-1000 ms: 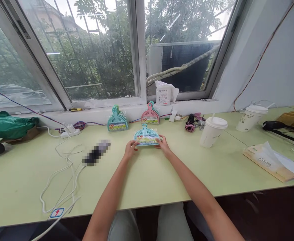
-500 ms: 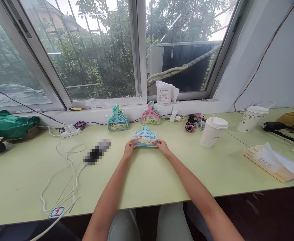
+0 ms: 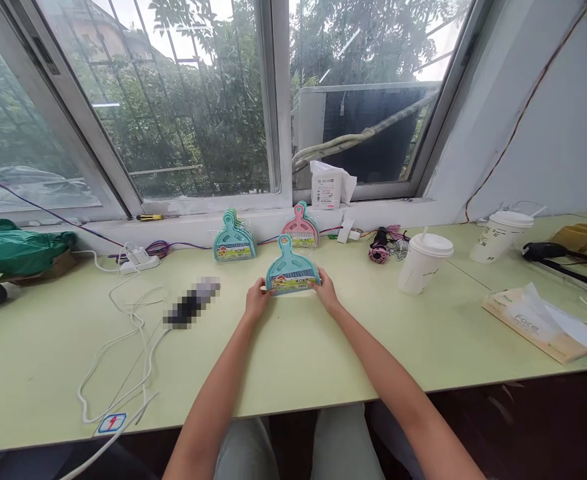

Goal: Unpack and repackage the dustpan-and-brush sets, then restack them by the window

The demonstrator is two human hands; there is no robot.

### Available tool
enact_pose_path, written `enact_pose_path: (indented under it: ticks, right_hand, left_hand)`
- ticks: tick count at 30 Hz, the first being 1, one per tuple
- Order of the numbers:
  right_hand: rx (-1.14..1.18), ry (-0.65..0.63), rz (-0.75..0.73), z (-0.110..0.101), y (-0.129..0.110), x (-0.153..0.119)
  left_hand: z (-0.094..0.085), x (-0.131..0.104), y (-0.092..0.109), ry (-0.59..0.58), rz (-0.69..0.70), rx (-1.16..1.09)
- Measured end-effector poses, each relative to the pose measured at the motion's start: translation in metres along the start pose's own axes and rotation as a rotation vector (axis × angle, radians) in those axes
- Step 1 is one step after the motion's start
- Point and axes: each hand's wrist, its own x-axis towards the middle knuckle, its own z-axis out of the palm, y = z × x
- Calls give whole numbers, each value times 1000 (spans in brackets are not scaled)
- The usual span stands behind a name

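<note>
A blue mini dustpan-and-brush set (image 3: 292,269) in clear wrap stands tilted up on the green table (image 3: 293,347), handle pointing up. My left hand (image 3: 256,300) grips its lower left corner and my right hand (image 3: 326,291) grips its lower right corner. Behind it, against the window sill, lean a stack of teal sets (image 3: 234,237) and a pink set (image 3: 300,229).
A white power strip (image 3: 138,260) with looping white cables (image 3: 123,347) lies at left, beside a blurred dark object (image 3: 192,303) and a green bag (image 3: 16,250). Two lidded paper cups (image 3: 423,262) (image 3: 501,235), a tissue box (image 3: 533,323) and a black-and-pink bundle (image 3: 381,243) sit at right.
The blue set lay nearly flat on the table a second ago; both hands have tipped it up so that it stands more upright now.
</note>
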Motion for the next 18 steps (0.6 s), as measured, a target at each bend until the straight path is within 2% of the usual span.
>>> enact_pose_path:
  ticks: [3,5,10,14,18]
  right_hand:
    - [-266,61,-183,-1,8,3]
    - [-353,70,-255,-2,12,5]
    - [-472,80,-269,-5,18,21]
    - [-502,140,-254,-11,22,55]
    - [-555,192,-249,-15,25,104]
  left_hand:
    - [0,-4,4,47,32,121]
    - [0,-6,7,69,38,175]
    - [2,-3,4,138,49,143]
    - [0,8,-8,266,19,57]
    - [-5,19,-19,298,-48,-9]
